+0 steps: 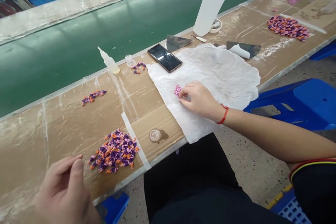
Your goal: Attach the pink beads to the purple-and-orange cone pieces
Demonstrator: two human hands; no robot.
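My right hand (198,100), with a red cord on its wrist, reaches over a white cloth (217,73). Its thumb and fingertips come together at the edge of a small heap of tiny pink-and-white pieces (177,91); what is between them is too small to make out. My left hand (65,190) is raised at the lower left, thumb and forefinger pinched. Anything in that pinch is hidden. Just right of it lies a pile of small purple, pink and orange pieces (115,150). A small round dish with clear contents (155,135) sits between the pile and the cloth.
A phone (165,57) lies at the cloth's corner. Behind stand a pointed glue bottle (109,61) and a large white bottle (212,5), beside a tape roll (215,25). A green belt (105,38) runs along the back. Blue stools (296,103) stand at the right.
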